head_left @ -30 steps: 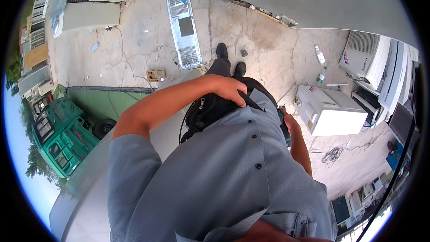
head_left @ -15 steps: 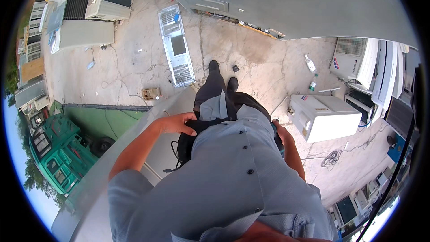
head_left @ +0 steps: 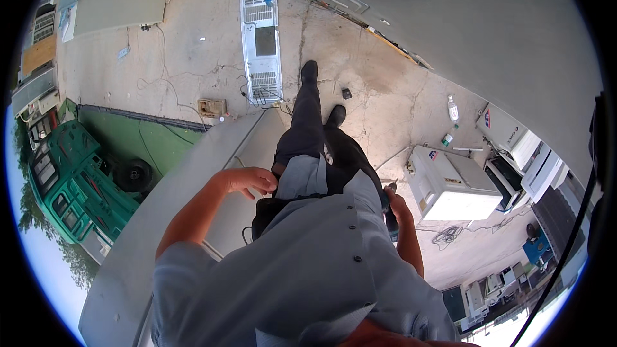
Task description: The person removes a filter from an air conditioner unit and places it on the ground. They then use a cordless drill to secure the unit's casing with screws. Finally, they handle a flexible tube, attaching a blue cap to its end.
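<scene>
At my waist's left side, my left hand (head_left: 247, 180) hangs with fingers loosely bent and apart, close to my trouser leg and a black pouch (head_left: 262, 215). Nothing shows in it. My right hand (head_left: 400, 207) is wrapped round what looks like a cordless drill (head_left: 391, 223), dark and teal, held low against my right hip. Its tip points forward past the fingers. My shirt and arm hide much of the drill body.
A large grey panel (head_left: 475, 19) spans the upper right. A white louvred panel (head_left: 263, 64) lies ahead on cracked concrete. White appliance units (head_left: 450, 186) and plastic bottles (head_left: 452, 109) are to the right. On the left are a pale sheet-like surface (head_left: 160, 218) and a green vehicle cab (head_left: 77, 180).
My left hand has let go of the dark pouch edge at my waist and moved slightly left. The right hand and drill have come more into view; the whole view has turned somewhat.
</scene>
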`<state>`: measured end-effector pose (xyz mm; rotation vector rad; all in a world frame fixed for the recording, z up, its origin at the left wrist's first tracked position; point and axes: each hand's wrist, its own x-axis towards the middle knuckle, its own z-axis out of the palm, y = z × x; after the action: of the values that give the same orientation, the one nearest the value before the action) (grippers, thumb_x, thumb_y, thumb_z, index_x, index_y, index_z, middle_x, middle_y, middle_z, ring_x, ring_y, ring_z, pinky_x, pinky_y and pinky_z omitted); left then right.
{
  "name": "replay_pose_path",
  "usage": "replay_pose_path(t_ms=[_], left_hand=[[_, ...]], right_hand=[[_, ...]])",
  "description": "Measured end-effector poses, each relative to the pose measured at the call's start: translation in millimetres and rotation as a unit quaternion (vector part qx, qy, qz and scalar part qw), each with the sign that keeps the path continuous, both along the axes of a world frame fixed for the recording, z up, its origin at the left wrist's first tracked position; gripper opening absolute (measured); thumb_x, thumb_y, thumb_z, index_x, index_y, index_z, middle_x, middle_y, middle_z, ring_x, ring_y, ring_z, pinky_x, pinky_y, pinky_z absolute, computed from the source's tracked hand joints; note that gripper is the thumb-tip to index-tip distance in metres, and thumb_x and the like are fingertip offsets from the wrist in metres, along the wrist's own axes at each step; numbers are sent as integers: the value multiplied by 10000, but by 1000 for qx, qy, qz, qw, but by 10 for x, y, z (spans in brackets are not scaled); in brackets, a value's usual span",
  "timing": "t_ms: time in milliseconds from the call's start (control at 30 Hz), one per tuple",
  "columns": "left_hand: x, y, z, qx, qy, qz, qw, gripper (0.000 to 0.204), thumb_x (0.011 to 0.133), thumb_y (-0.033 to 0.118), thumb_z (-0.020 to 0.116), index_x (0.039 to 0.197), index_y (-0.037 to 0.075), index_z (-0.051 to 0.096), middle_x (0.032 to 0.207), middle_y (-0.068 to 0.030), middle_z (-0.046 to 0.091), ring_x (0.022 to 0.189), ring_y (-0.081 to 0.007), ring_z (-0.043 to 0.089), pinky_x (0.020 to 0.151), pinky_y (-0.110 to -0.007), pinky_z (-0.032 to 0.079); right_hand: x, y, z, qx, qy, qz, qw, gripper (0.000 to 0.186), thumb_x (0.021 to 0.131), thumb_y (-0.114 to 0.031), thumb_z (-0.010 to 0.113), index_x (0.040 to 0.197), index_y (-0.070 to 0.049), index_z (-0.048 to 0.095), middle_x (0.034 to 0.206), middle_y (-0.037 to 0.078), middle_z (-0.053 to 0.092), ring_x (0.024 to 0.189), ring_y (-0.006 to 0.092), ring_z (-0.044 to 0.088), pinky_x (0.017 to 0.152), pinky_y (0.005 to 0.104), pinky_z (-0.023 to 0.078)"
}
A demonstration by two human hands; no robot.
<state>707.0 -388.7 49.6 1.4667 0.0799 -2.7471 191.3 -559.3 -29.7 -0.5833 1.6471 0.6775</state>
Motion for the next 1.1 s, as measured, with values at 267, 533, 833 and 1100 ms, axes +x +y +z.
replay_pose_path(t_ms=[267, 533, 833, 1100], left_hand=[[692, 166, -2259, 5, -433, 297, 851, 290, 917, 342, 636, 1123, 138, 627, 930, -18, 668, 786, -139, 631, 733, -337, 511], [694, 269, -4000, 19, -500, 293, 815, 241, 872, 270, 656, 998, 65, 671, 823, -61, 672, 698, -161, 637, 606, -328, 507], [207, 491, -5626, -89, -552, 66, 827, 256, 798, 279, 653, 889, 45, 701, 909, -181, 713, 916, -353, 683, 814, -440, 523], [582, -299, -6903, -131, -623, 108, 763, 235, 819, 244, 637, 905, 32, 689, 900, -212, 707, 887, -383, 683, 816, -439, 530]], right_hand=[[1081, -872, -677, 10, -14, 419, 908, 829, 730, -673, 718, 1102, 64, 639, 1000, 230, 696, 927, 311, 686, 849, 414, 505], [1666, -1789, -2785, -100, -75, 366, 922, 654, 769, -482, 769, 1093, 53, 580, 960, 159, 669, 837, 206, 647, 745, 341, 520], [2221, -1964, -4437, -207, -62, 485, 847, 719, 703, -437, 795, 1166, 19, 489, 1023, 235, 670, 934, 366, 682, 822, 441, 528], [2238, -1983, -5543, -192, -2, 577, 794, 753, 653, -379, 788, 1205, -29, 414, 1092, 240, 662, 1021, 412, 658, 908, 484, 512]])
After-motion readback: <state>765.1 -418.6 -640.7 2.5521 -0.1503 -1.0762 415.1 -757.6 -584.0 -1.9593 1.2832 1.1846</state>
